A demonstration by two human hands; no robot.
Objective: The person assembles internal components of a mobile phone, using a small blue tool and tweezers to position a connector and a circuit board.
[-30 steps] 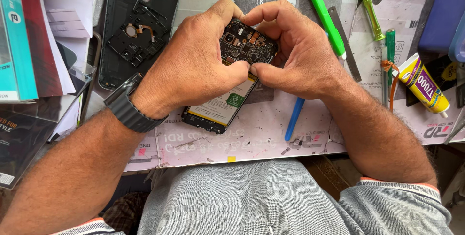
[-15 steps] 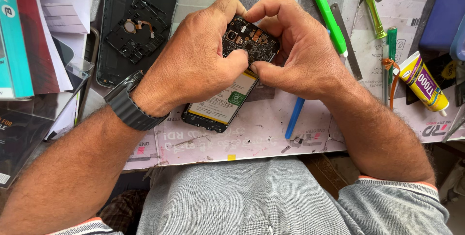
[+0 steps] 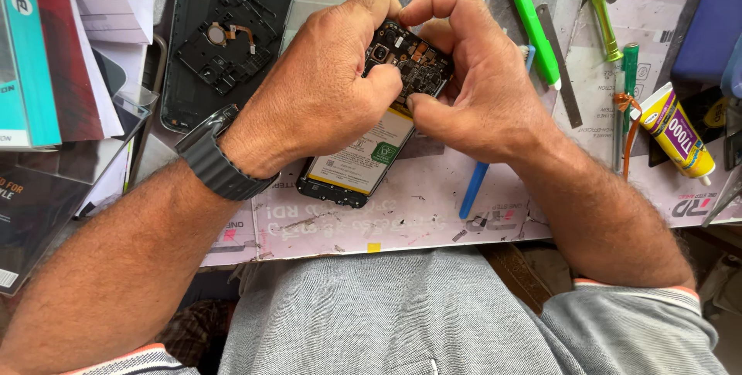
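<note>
Fingertips of both hands meet over the upper end of the opened phone [image 3: 363,155], which lies tilted on the paper-covered bench at the centre of your view, its battery with the pale label showing below your knuckles and its bare circuit board [image 3: 413,62] up at about 12 o'clock from that label. Your left hand [image 3: 321,89] is curled down over the phone's left edge, thumb and forefinger pressed together against the board; whether they pinch a small part or only bear on it I cannot tell, because the fingers cover the spot. Your right hand [image 3: 479,89] arches in from 3 o'clock, thumb tip pushed onto the board's lower edge and forefinger hooked over the top, so it clamps the board rather than lying spread. To do this well, I judge you should keep the phone's lower end resting on the bench so the frame does not twist, press only with the pads, and work straight along the board instead of levering one corner. Keep your wristwatch [image 3: 216,162] clear of the black back cover [image 3: 224,35] lying at 10 o'clock. Green pry tool [image 3: 529,20] sits at 1 o'clock and the blue one [image 3: 473,190] just right of the phone at 4 o'clock, both in easy reach; the glue tube [image 3: 680,132] at 3 o'clock lies well apart.
</note>
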